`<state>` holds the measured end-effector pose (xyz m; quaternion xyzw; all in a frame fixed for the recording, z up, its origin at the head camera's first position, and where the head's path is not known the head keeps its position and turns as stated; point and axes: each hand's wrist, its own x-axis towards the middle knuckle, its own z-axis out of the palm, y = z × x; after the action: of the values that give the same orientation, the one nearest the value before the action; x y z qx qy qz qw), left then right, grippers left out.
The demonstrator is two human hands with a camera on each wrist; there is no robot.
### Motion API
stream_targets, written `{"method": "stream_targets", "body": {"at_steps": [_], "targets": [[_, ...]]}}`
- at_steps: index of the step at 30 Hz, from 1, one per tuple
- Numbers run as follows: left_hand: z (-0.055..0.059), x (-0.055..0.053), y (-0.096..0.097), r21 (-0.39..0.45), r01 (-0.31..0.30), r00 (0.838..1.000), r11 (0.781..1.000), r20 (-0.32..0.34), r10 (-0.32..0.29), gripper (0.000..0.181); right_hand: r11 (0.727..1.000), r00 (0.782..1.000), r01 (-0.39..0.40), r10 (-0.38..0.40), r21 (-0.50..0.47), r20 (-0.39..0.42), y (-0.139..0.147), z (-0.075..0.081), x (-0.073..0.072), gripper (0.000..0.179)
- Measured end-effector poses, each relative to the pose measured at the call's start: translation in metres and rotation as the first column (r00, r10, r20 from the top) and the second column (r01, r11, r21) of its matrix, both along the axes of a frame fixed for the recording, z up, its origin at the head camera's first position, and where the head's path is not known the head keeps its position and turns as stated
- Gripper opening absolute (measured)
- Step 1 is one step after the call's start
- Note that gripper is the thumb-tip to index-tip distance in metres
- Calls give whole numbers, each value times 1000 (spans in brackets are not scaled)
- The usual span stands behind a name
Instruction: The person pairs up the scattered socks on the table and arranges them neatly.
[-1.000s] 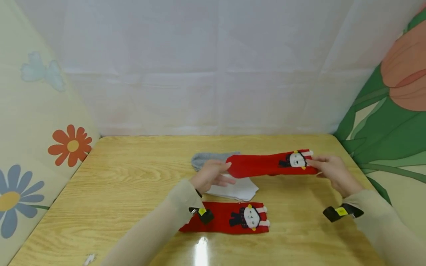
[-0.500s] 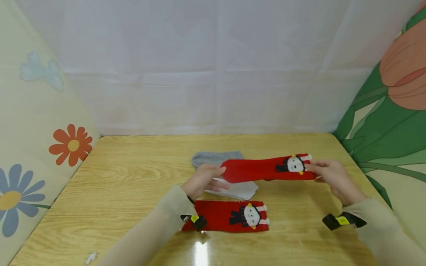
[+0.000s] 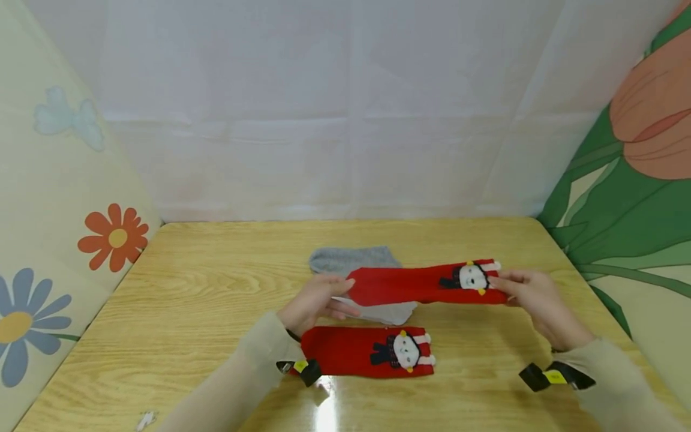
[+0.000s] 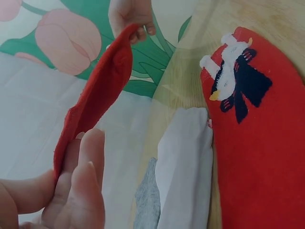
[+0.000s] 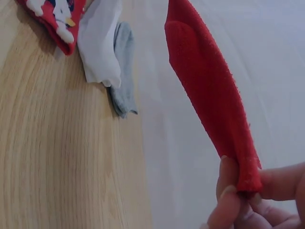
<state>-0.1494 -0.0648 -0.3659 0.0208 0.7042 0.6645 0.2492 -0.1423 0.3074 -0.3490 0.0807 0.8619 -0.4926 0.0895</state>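
A red sock point(image 3: 399, 286) with a white-faced cartoon figure near its cuff is stretched level above the table between both hands. My left hand point(image 3: 315, 302) pinches its toe end between thumb and fingers. At the cuff end, my right hand point(image 3: 537, 303) pinches the fabric; the right wrist view shows the sock point(image 5: 209, 86) from its underside. Below, a matching red sock point(image 3: 351, 352) lies flat, its cuff to the right, partly behind my left wrist. A white sock point(image 3: 385, 313) lies behind that one, partly covered from view by the held sock. Farther back rests a grey sock point(image 3: 351, 258).
The wooden table point(image 3: 216, 264) bears all the socks. A pale cloth wall point(image 3: 345, 120) rises at its far edge. Flower-printed panels stand at left point(image 3: 54, 240) and right point(image 3: 631, 228). A small whitish mark point(image 3: 146, 420) shows near the front left.
Both hands have moved toward me and slightly left, carrying the stretched red sock along. The socks on the table have stayed in place.
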Motion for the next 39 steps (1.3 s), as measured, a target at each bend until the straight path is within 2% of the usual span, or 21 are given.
{"method": "stream_targets", "body": {"at_steps": [3, 6, 15, 25, 32, 36, 39], "targets": [[1, 3, -4, -7, 8, 1000, 1000, -10, -8, 35, 1000, 1000, 3, -3, -3, -15, -3, -1, 4, 52], [2, 6, -7, -17, 5, 1000, 1000, -12, -6, 33, 1000, 1000, 4, -5, -11, -17, -7, -3, 8, 53], [3, 13, -19, -12, -11, 1000, 1000, 5, 11, 26, 992, 999, 39, -37, -120, 12, -16, -10, 19, 37], [0, 19, -24, -13, -24, 1000, 1000, 11, 25, 24, 981, 997, 68, -58, -183, 59, -18, -8, 27, 22], [-1, 25, -30, -20, -12, 1000, 1000, 0, 12, 25, 968, 993, 96, -76, -233, 94, -23, -10, 32, 26], [-3, 29, -35, -26, -29, 999, 999, 15, 30, 24, 960, 992, 105, -82, -259, 98, -29, -15, 36, 16], [-4, 32, -38, -37, -48, 998, 998, 27, 50, 23, 958, 991, 112, -88, -263, 102, -34, -18, 37, 18]]}}
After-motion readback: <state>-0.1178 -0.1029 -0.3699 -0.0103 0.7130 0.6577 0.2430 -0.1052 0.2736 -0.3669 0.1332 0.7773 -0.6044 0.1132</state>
